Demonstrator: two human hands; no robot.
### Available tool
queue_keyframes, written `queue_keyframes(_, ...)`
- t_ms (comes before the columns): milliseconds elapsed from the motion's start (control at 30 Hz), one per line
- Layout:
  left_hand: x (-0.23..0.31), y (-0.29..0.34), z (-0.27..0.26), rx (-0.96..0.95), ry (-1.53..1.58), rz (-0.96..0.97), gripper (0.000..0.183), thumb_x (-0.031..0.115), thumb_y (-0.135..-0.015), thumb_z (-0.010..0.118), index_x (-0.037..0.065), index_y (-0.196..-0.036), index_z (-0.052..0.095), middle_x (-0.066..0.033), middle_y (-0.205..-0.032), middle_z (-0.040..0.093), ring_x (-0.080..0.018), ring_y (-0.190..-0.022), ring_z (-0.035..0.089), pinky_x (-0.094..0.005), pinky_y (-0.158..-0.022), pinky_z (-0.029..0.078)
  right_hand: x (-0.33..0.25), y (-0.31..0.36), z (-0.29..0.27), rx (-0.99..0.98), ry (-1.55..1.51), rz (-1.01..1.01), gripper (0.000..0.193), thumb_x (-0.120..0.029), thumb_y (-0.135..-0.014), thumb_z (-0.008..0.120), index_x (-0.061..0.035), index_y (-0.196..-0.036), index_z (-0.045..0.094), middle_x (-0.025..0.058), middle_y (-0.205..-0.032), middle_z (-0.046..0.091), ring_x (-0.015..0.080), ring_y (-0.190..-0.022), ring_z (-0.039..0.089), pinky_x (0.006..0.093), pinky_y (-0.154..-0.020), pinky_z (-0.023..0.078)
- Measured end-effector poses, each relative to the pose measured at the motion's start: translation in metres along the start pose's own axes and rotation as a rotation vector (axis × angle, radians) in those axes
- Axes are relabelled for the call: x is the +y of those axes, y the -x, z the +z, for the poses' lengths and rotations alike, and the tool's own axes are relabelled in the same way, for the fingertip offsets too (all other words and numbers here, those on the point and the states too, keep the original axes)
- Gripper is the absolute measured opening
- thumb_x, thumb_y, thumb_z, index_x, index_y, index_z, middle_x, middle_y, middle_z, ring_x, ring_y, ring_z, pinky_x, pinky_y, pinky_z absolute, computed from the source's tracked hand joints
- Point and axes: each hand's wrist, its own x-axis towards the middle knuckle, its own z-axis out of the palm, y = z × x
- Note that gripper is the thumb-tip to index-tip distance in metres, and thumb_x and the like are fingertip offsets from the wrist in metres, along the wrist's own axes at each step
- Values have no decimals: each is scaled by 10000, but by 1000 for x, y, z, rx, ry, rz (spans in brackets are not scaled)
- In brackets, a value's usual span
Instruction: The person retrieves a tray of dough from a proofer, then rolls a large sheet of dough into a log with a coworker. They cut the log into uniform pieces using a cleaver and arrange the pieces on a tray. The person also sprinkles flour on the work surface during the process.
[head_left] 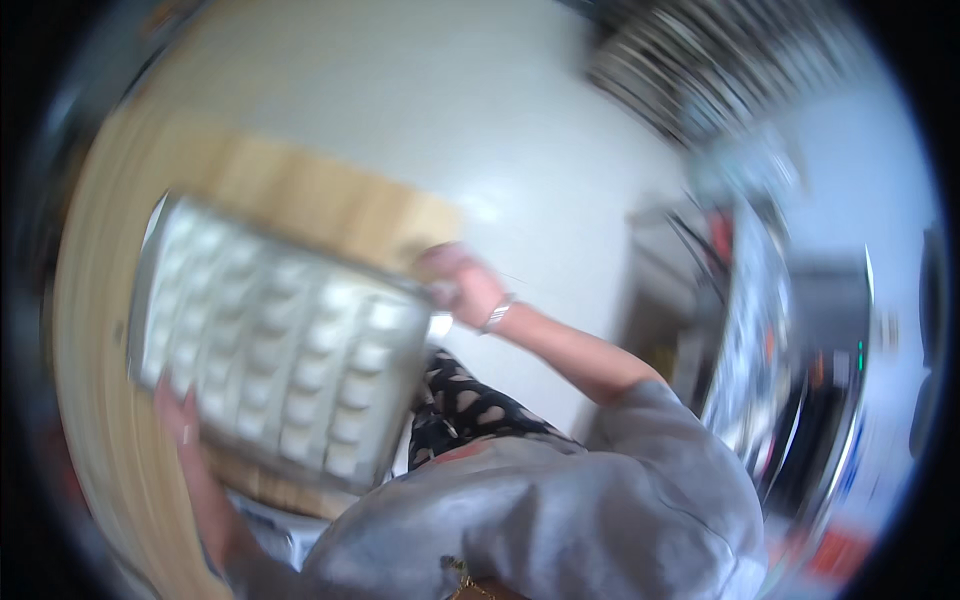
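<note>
A rectangular metal tray [404,372] lies tilted across the left of the head view, over a wooden table. Rows of small white rounded pieces [272,312], which look like dumplings, fill it; motion blur hides their detail. My left hand [181,412] grips the tray's near edge toward its left corner, fingers on the rim. At the far right corner, my right hand [465,285] is closed on the tray's rim, its fingers smeared by motion. A bracelet or watch band [497,313] circles my right wrist.
The light wooden tabletop [300,190] reaches beyond the tray on its far and left sides. Pale floor [530,150] spreads past the table. A blurred slatted rack [720,60] stands at the far right, and a cluttered counter [745,330] runs along the right.
</note>
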Motion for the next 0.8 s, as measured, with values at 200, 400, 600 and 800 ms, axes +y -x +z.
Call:
queue_keyframes(200, 91, -55, -39, 87, -142, 4, 521, 264, -920, 646, 14, -1354, 505, -185, -1358, 528, -357, -1265, 484, -440, -1086, 366, -3, 207, -91, 192, 5, 519, 195, -80, -815, 614, -45, -1003, 653, 145, -1019, 638, 331, -994, 596, 422, -889, 489)
queue_keyframes(400, 300, -82, -40, 65, 231, 351, 435, 212, -959, 588, 22, -1343, 512, -150, -1359, 524, -316, -1264, 493, -412, -1085, 364, 11, 371, -141, 416, -10, 823, 132, -104, -861, 603, -41, -964, 657, 130, -962, 652, 325, -936, 618, 415, -846, 506)
queue_keyframes(600, 574, -46, -1, -30, 287, 726, 388, 135, -930, 584, 6, -1293, 534, -159, -1304, 561, -348, -1226, 502, -432, -1055, 372, 83, 509, -210, 549, -26, 935, 153, -113, -885, 578, -48, -990, 669, 135, -1003, 657, 320, -967, 621, 419, -844, 506)
queue_keyframes(800, 879, 115, 75, -373, 386, 821, 367, 76, -869, 613, -1, -1227, 574, -183, -1214, 591, -353, -1178, 533, -432, -1048, 387, 271, 694, -366, 913, 125, 1071, 155, -139, -895, 565, -82, -972, 687, 129, -975, 659, 329, -906, 625, 425, -821, 496)
